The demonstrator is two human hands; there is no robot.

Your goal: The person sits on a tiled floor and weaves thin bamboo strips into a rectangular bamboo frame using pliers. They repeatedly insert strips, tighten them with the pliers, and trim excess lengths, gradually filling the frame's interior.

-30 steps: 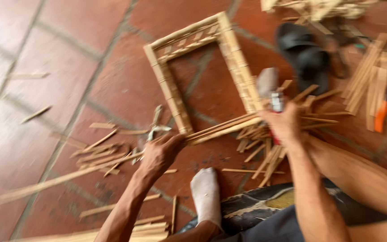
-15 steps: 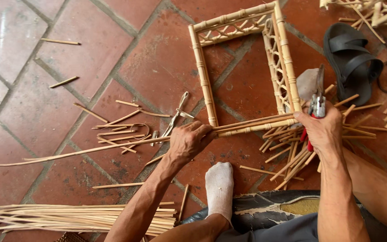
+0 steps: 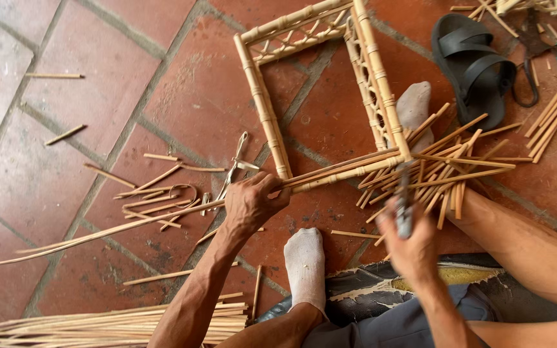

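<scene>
left hand (image 3: 251, 205): gripping long cane strips (image 3: 130, 222) at the bamboo frame (image 3: 262, 109) corner
right hand (image 3: 412, 248): clutching a metal tool (image 3: 404, 206) below frame
risk: tool's probably slipping toward the socked foot (image 3: 305, 264), strips splitting

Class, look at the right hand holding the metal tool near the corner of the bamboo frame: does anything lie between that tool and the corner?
Yes. Loose bamboo sticks lie crossed around the frame corner, over the tool tip in the right hand.

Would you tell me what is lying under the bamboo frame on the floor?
Under the bamboo frame lie red floor tiles and a socked foot beyond its right side. Cut sticks cover the floor there.
</scene>
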